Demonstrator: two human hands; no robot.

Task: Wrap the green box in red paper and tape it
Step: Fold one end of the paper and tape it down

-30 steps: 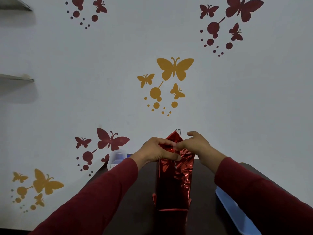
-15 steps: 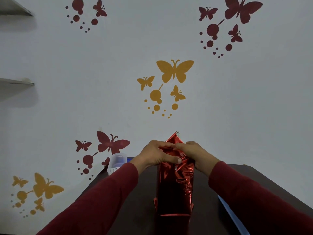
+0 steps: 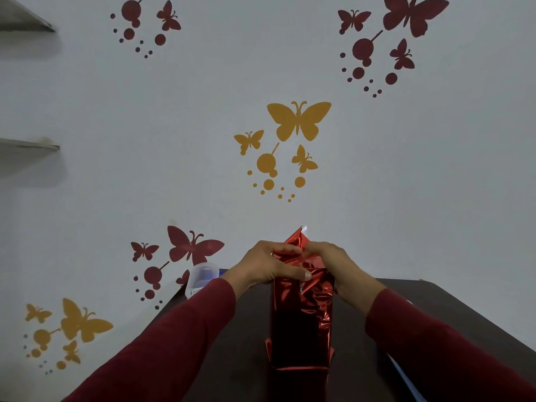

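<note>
**Top end of the wrapped box being folded, tape not yet seen**

We start at the fingers. The fingers of the left hand (image 3: 265,266) are curled around the top of the red paper (image 3: 301,311), and its thumb lies flat across the front face, with the nail visible. The fingers of the right hand (image 3: 333,264) are also bent and pinch the crumpled paper at the top from the other side. Between the two hands a pointed flap of paper stands up, with a small white edge at its tip.

The box stands upright on the dark table (image 3: 232,343), in the middle, between the two forearms in dark red sleeves. No green is visible at all, so we judge that the sides are already covered. At the bottom the paper shows small folded corners on both sides. What remains, in our judgement, is to fold down the top flap and to fix it with tape. We cannot see any tape on the paper, and we cannot tell whether the seams are already fixed.

The count: two hands, one wrapped box, one sheet of red paper as far as we can see. Behind the left forearm stands one translucent plastic container (image 3: 203,275). At the right edge of the table lies one light blue flat object (image 3: 406,372), mostly hidden by the right sleeve.
</note>
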